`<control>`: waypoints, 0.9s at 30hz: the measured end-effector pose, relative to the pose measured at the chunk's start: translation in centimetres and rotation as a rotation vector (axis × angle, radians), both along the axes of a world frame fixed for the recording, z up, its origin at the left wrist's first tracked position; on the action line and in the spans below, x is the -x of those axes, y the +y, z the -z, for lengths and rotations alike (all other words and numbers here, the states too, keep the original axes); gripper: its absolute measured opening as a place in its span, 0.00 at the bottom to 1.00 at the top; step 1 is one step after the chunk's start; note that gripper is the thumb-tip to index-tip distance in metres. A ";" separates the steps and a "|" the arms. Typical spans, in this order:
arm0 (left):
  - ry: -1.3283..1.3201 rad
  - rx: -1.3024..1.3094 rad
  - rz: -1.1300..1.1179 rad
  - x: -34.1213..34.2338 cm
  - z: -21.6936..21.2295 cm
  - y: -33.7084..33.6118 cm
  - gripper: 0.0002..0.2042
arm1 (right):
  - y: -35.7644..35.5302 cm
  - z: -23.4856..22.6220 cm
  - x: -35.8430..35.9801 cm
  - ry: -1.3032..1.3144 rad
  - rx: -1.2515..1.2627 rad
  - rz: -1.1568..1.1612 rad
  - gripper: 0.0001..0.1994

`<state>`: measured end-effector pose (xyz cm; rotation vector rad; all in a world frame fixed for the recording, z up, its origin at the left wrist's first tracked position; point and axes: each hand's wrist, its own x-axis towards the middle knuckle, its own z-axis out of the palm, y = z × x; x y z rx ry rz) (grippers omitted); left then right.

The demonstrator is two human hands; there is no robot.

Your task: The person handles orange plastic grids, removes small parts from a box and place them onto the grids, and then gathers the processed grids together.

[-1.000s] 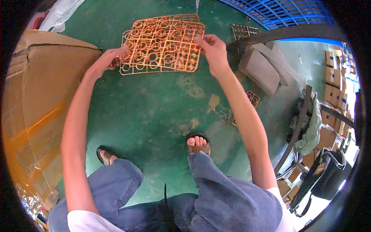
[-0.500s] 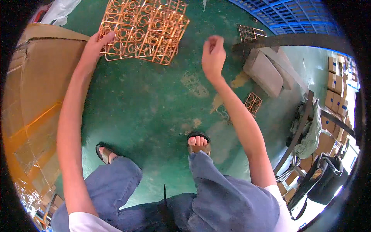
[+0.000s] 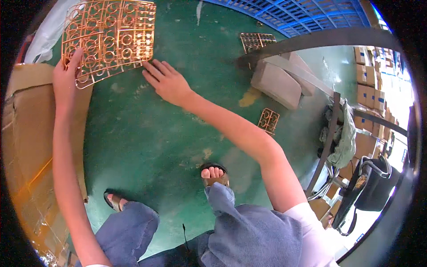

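Note:
An orange plastic frame of moulded rings [image 3: 109, 38] hangs over the green floor at the upper left. My left hand [image 3: 66, 78] grips its lower left edge. Just right of the frame's lower right corner, my right hand [image 3: 167, 82] is flat with its fingers spread, holding nothing; the fingertips come close to the frame's edge. Whether they touch it I cannot tell.
A large cardboard box [image 3: 31, 147] fills the left side. A smaller orange frame piece [image 3: 268, 120] lies on the floor at right, a darker one [image 3: 257, 41] farther up near grey blocks [image 3: 278, 84]. A blue grid pallet [image 3: 311, 13] lies at the top. My sandalled feet [image 3: 213, 173] are below.
My left hand has carried the frame up and to the left. My right hand, which held the frame's right edge a second ago, has let go and now reaches left toward it.

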<state>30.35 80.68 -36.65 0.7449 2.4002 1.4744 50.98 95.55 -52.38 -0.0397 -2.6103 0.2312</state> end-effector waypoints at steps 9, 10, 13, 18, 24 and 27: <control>0.194 0.198 0.078 -0.4 -0.1 1.5 0.18 | 3.2 -1.4 -5.6 -0.073 -0.058 0.112 0.13; 0.161 0.168 0.062 -0.4 0.1 1.5 0.18 | 4.4 -2.0 -5.0 -0.066 -0.113 0.220 0.12; 0.065 0.139 0.049 -0.6 1.1 1.2 0.17 | 9.5 -3.3 -2.2 -0.287 -0.238 0.593 0.14; -0.072 0.166 0.068 -0.7 3.7 -0.4 0.17 | 18.7 -5.7 1.9 -0.839 -0.136 1.045 0.19; -0.083 0.167 0.080 -3.4 3.4 -1.4 0.17 | 27.1 -2.7 1.9 -0.534 0.280 1.567 0.32; -0.232 0.192 0.095 -3.7 3.8 -2.0 0.17 | 28.3 0.3 1.4 -0.438 0.415 1.575 0.33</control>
